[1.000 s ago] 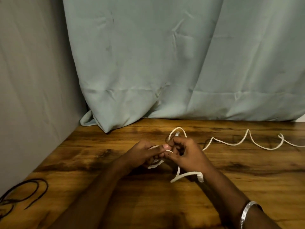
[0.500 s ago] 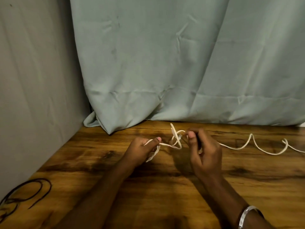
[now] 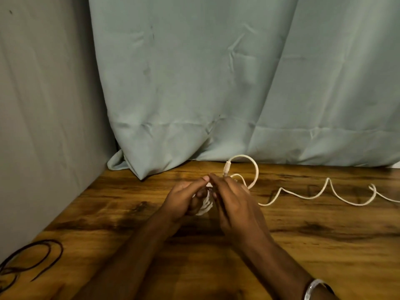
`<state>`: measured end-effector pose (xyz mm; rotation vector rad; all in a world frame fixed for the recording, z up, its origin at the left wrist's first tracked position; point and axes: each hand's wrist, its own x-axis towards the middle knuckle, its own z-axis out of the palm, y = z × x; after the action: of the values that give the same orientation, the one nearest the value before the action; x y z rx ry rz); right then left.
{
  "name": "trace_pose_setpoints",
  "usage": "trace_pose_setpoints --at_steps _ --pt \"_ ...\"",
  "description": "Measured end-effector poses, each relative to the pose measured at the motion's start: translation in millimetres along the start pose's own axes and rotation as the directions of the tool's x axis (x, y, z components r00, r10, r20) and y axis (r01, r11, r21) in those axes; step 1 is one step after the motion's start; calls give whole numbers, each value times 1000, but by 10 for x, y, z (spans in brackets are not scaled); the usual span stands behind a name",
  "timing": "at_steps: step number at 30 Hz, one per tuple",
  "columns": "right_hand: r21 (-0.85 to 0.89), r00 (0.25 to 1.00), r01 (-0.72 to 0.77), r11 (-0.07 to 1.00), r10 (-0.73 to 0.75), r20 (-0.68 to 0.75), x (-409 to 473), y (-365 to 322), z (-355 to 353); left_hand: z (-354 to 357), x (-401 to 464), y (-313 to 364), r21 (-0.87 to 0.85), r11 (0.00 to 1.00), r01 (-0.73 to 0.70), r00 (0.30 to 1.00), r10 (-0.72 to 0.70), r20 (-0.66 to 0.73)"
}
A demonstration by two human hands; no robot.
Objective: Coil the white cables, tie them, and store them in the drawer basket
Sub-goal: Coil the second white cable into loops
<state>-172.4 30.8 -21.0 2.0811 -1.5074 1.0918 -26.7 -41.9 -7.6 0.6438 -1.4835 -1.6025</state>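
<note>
The left hand [image 3: 184, 197] is gripping a small white cable [image 3: 205, 205] coil; the right hand [image 3: 234, 199] is pinching its strand. Light, springy, slippery: best pinched at the crossing.

A white cable [image 3: 303, 194] snakes in pale waves across a table [image 3: 324, 245] of warm honey-brown wood, its grain streaked and blotched with dark, near-black stains. Behind it hangs a creased curtain [image 3: 216, 83] of muted sage green, next to a plain grey wall [image 3: 43, 105]. A thin black cable [image 3: 32, 260] loops at the table's near left corner, and a silver-coloured bangle [image 3: 311, 289] gleams on the person's right wrist.
</note>
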Motion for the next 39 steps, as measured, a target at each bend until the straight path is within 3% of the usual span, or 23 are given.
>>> trace_pose_setpoints --at_steps 4,9,13,19,23,28,31,34,39 --pt "-94 995 49 994 -57 -80 6 80 -88 -30 -17 87 -279 960 -33 999 33 -3" --pt "-83 994 70 994 -77 -77 -8 168 -118 -159 2 223 -644 761 -71 997 79 -16" --pt "-54 998 27 998 -29 -52 6 253 -96 -283 21 228 -709 689 -147 988 71 -136" --pt "13 1000 -1 1000 0 22 1 295 -118 -417 70 196 -683 697 -219 966 57 -252" --pt "-42 993 17 999 -12 113 -32 219 -108 -426 110 151 -608 746 -270 935 53 -351" --pt "-120 959 156 981 -121 255 -59 106 -60 -378 113 111 -255 935 -246 860 89 -502" --pt "-113 913 241 964 -186 362 -74 32 -21 -266 102 60 6 979 -204 867 184 -463" --pt "-92 897 293 952 -239 373 -86 -19 1 -193 128 -44 259 947 -190 882 280 -378" --pt "-39 912 269 962 -242 332 -90 -64 1 -121 108 -196 394 914 -101 935 222 -275"
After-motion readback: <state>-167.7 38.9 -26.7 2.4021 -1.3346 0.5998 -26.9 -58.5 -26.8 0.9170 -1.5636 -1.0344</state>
